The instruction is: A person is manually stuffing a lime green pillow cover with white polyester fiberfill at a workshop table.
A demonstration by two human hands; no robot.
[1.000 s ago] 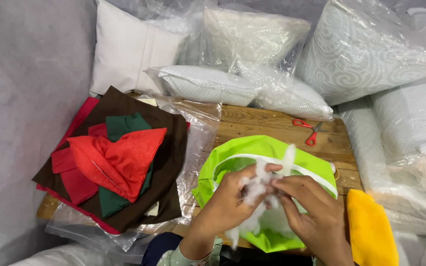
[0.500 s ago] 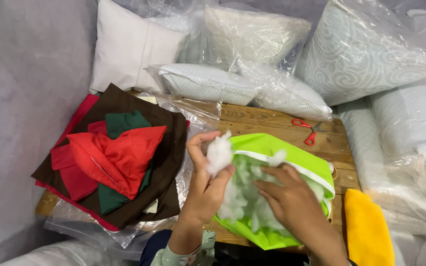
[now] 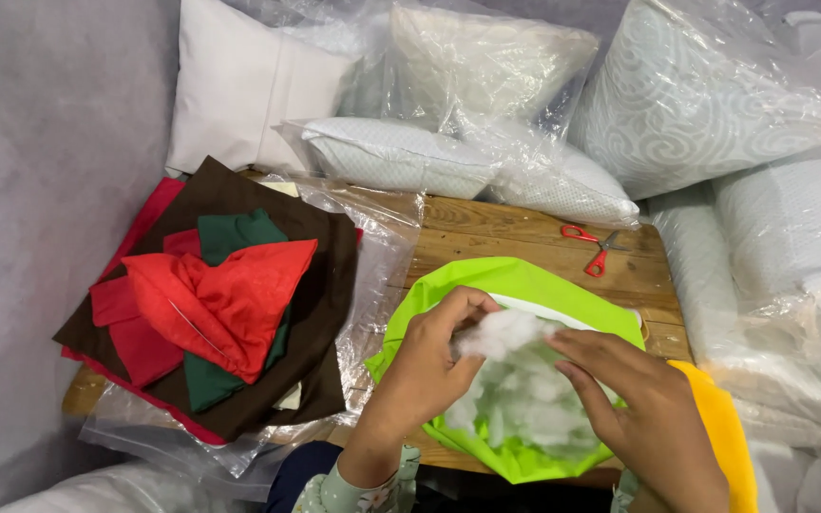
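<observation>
Your left hand [image 3: 434, 356], raised with a tuft half a second ago, now pinches the white stuffing [image 3: 515, 380] down into the green cover [image 3: 525, 277], so filling continues, while your right hand [image 3: 643, 408] lies open and flat on it.

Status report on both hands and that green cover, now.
Left hand pinching white stuffing; right hand flat on it. Lime-green cover open on wooden table. Red scissors lie clear.
</observation>
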